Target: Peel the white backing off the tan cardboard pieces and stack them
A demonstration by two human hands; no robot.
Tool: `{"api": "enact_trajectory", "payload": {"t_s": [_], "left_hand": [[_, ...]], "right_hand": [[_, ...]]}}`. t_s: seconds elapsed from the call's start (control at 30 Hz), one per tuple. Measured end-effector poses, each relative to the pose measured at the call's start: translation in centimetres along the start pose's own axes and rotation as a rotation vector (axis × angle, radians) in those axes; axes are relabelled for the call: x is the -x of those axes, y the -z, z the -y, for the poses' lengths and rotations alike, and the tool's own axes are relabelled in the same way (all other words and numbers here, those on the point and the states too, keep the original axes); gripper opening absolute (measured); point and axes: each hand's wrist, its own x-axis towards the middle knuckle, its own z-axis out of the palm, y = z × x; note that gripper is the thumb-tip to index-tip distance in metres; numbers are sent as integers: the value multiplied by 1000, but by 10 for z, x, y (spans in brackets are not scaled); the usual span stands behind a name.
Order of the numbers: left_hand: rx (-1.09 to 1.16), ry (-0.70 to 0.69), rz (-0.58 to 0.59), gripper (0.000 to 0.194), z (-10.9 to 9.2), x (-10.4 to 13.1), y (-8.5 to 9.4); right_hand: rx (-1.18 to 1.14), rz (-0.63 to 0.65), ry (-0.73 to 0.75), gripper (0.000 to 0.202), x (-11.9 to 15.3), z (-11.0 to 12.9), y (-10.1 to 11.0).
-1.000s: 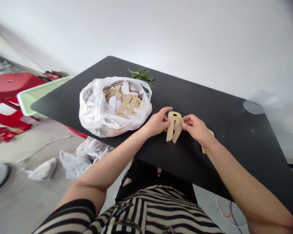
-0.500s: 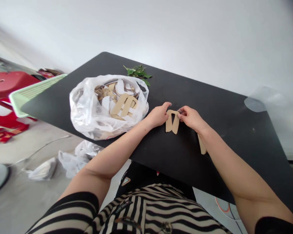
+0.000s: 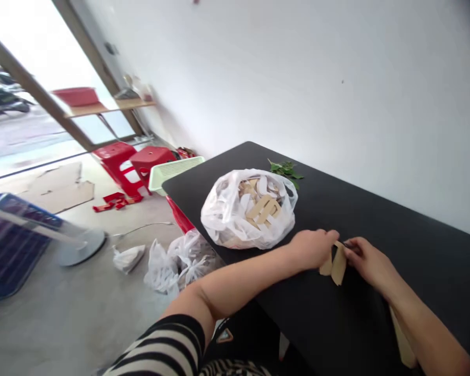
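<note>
Between my two hands is a tan cardboard piece (image 3: 339,265) with two legs hanging downward. My left hand (image 3: 315,248) is closed on its upper left side. The fingers of my right hand (image 3: 366,259) pinch its upper right side. Beneath my right forearm lies another tan strip (image 3: 402,337), partly covered. To the left of my hands, a white plastic bag (image 3: 227,219) stands open on the black table (image 3: 379,214), filled with tan and white cut pieces (image 3: 264,209).
Green leaves (image 3: 286,169) lie behind the bag by the wall. A pale green basket (image 3: 176,169) and red stools (image 3: 151,159) stand beyond the table's left end. White plastic bags (image 3: 160,269) and a round grey base (image 3: 82,250) are on the floor.
The view has swung left, so the table and hands appear further right and a doorway shows. My left hand now covers more of the cardboard piece, whose legs look tilted.
</note>
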Motion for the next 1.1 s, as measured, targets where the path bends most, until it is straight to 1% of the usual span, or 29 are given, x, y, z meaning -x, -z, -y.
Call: {"api": "enact_trajectory", "payload": {"t_s": [0.1,0.13,0.17,0.23,0.27,0.33,0.37,0.43,0.53,0.63,0.67,0.7,0.8,0.83,0.9,0.97,1.03,1.1], "left_hand": [[-16,-84,-49,38,-8,35,28],[-32,-147,-81,40,-7,47,41],[-56,-219,-84,39,-3,60,54],[-132,-252,-73,36,15,84,81],[-188,-237,-58,35,27,95,92],[-320,-224,-47,29,55,114,111],[-379,-182,-53,26,68,123,117],[-448,-130,-35,23,91,138,125],[-480,-86,-46,20,111,157,128],[-486,-68,-86,20,119,168,123],[-485,-68,-103,20,120,170,121],[-481,-68,-117,21,121,171,118],[-470,-63,-137,24,125,172,109],[-466,-62,-136,25,126,171,107],[-456,-60,-136,27,128,170,103],[-445,-57,-130,28,130,168,100],[-433,-50,-123,30,131,168,98],[-417,-43,-118,31,132,167,96]], "right_hand": [[-47,26,-27,19,0,-1,6],[-35,15,-33,21,1,1,11],[-8,-3,-32,22,3,4,17],[74,-54,-3,27,5,17,30],[114,-79,24,30,5,27,36],[151,-105,106,33,3,55,41],[139,-97,161,33,0,72,40],[89,-51,296,32,-9,110,30],[94,35,513,36,-31,162,2],[134,67,711,47,-57,197,-26],[127,75,724,48,-66,205,-33],[108,81,697,46,-75,211,-38],[38,88,517,32,-99,227,-47],[30,97,479,27,-105,232,-49],[75,150,486,24,-114,243,-51],[165,232,526,33,-118,253,-53],[266,307,557,50,-120,261,-53],[331,339,570,63,-119,266,-52]]}}
